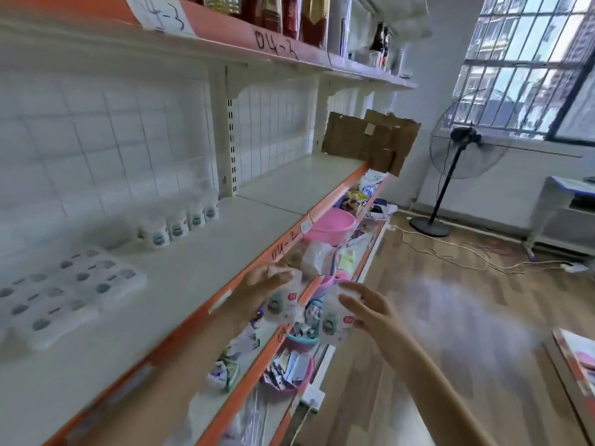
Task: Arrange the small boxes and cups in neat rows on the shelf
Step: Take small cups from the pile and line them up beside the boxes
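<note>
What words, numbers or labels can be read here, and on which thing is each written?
"04-2": handwritten on the orange shelf edge.
"04-3": handwritten on the upper shelf edge.
"4-3": visible part of the paper sheet.
Red logos on the cups and on the cup in each hand: too blurred.
Price tag: unreadable.

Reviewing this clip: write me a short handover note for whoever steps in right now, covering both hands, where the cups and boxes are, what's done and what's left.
Left hand: holds a white cup in front of the shelf edge.
Right hand: holds a second cup, also off the shelf.
Done: a row of cups stands by the back wall; flat white boxes lie in rows to the row's left.
Left: set both held cups on the shelf in line with that row. The picture is blurred, so I cannot tell whether more loose cups wait on the cluttered shelves below.
</note>
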Demonstrator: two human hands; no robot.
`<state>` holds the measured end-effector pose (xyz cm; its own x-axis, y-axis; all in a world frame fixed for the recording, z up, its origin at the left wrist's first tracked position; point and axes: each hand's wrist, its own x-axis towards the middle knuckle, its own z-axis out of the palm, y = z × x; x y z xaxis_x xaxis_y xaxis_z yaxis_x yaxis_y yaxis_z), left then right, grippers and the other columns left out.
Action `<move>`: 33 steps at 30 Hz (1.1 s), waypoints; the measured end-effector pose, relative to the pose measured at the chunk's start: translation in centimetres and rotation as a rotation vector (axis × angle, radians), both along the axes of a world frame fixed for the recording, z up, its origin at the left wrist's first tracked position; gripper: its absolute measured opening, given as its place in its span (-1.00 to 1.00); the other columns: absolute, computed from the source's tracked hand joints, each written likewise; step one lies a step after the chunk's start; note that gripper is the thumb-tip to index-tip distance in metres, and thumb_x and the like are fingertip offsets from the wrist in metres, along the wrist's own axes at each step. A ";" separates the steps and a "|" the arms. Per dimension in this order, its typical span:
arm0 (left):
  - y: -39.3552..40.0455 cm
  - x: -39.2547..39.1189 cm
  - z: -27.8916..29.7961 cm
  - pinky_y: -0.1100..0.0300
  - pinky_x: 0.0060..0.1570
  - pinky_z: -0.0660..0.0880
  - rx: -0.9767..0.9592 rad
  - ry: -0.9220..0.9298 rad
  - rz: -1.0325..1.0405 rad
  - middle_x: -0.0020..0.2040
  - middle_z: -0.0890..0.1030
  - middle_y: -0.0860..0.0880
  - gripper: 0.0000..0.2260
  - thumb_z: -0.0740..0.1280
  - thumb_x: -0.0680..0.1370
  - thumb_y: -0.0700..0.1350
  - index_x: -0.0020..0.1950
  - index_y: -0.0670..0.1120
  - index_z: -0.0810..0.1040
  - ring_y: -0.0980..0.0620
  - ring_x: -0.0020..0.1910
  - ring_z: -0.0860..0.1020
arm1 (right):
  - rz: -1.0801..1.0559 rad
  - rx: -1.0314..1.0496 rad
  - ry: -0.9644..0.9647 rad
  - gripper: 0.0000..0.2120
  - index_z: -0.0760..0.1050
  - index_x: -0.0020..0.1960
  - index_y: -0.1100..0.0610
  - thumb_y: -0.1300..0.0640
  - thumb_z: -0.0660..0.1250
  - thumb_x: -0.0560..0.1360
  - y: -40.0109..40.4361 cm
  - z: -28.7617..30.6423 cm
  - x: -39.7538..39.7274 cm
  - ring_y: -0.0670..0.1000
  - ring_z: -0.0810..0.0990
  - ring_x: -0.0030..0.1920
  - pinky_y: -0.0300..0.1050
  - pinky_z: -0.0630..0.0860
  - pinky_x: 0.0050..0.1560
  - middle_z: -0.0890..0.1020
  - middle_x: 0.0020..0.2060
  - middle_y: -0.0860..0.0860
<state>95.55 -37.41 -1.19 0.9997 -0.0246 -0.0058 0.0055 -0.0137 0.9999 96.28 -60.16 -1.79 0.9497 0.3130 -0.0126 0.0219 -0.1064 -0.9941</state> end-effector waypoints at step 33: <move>12.4 18.8 -0.8 0.29 0.12 0.40 0.382 -0.009 1.142 0.16 0.49 0.00 -0.62 0.38 0.47 -0.22 0.27 -0.14 0.44 0.08 0.11 0.50 | 0.881 0.005 -0.203 -0.52 0.41 0.24 0.08 0.05 0.47 0.37 29.1 -1.1 36.9 0.09 0.56 0.09 0.12 0.55 0.07 0.57 0.08 0.05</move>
<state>114.37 -25.02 -2.03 0.4436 0.8764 0.1873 0.2009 -0.3009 0.9323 133.17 -31.10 -2.88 0.3493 0.9276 0.1322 0.2688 0.0360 -0.9625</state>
